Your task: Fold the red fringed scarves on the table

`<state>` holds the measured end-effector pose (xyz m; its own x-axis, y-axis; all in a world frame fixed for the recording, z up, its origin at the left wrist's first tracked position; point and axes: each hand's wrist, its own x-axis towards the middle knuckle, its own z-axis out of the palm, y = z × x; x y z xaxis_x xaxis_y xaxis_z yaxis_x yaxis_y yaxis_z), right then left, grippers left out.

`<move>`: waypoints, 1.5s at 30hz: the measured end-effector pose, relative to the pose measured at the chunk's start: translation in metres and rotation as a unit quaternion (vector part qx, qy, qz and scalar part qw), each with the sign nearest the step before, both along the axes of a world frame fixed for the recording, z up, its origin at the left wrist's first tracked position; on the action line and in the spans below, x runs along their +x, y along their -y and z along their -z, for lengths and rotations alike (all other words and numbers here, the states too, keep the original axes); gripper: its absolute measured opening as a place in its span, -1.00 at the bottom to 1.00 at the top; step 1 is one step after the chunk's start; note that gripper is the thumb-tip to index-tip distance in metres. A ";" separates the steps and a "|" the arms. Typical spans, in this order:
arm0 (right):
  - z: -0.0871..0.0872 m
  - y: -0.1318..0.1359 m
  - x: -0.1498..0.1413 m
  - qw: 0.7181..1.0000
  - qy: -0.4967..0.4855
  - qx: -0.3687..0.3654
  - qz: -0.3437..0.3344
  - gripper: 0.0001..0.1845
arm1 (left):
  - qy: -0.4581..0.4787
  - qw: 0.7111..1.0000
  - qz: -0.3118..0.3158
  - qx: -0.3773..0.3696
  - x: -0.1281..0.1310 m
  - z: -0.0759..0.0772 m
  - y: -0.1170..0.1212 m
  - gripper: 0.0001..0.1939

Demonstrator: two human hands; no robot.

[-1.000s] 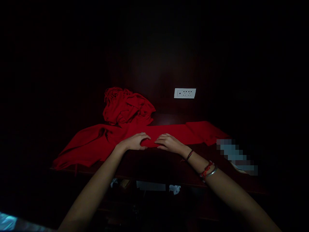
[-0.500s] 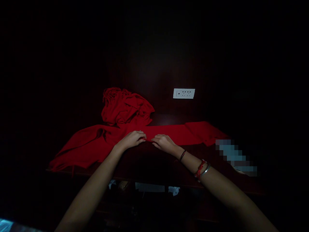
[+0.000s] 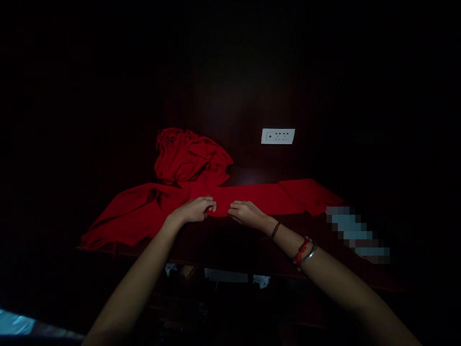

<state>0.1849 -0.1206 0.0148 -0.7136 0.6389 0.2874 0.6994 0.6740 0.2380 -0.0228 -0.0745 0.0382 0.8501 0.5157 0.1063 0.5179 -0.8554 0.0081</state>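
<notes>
A long red fringed scarf [image 3: 259, 199] lies stretched sideways over a dark tabletop, with a loose, wrinkled part toward the left. At its front edge, near the middle, my left hand [image 3: 199, 209] has its fingers curled down on the fabric. A short way to the right, my right hand [image 3: 247, 213] pinches the same edge, fingertips together. Between the hands the fabric looks flat. Behind the scarf's left half sits a crumpled heap of red fabric [image 3: 192, 156] with fringes; whether it joins the scarf I cannot tell.
A white wall socket [image 3: 277, 136] is set in the dark wall behind. To the right lies a blurred-out bluish object [image 3: 355, 234]. Below the table's front edge, pale items [image 3: 226, 275] show on a dim shelf. A bright bluish patch [image 3: 16, 322] is at the lower left.
My hands have drawn slightly apart along the scarf's front edge, and the fabric between them now shows flatter. The whole view has shifted a little.
</notes>
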 end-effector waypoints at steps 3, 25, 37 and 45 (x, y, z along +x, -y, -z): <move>0.001 0.001 0.004 1.000 -0.007 -0.009 -0.008 -0.77 | -0.031 0.996 -0.071 0.048 -0.027 0.002 0.002 -0.61; -0.007 0.006 0.012 1.000 0.019 -0.009 -0.018 -0.82 | -0.105 0.958 -0.158 0.215 -0.094 0.008 0.027 -0.75; -0.007 0.007 0.016 0.999 0.026 -0.022 -0.021 -0.83 | -0.112 0.981 -0.080 0.135 -0.100 -0.002 0.035 -0.66; -0.006 0.006 0.015 0.998 -0.021 -0.043 -0.049 -0.81 | -0.082 0.989 -0.056 0.111 -0.060 -0.005 0.043 -0.72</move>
